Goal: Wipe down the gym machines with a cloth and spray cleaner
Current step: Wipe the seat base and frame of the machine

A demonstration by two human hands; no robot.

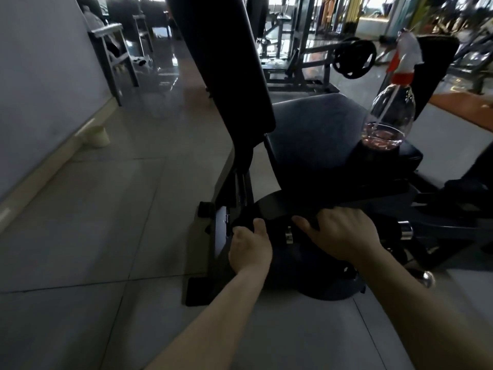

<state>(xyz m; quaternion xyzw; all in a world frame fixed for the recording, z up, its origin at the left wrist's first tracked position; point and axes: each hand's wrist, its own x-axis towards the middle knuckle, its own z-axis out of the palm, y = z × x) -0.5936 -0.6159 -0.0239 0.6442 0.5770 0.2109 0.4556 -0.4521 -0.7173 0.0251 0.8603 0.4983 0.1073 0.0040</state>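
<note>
While both hands (250,249) (344,236) clench a dark cloth (272,222) under the seat (320,134) — a jolt could topple the spray bottle (389,113) there.

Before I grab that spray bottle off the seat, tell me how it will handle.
The spray bottle is probably light: only a shallow pool of liquid shows at its base. It may tip easily, being tall with a trigger head and standing near the edge of the padded seat. The clear wall looks like thin plastic, so it may flex under a squeeze.
</note>
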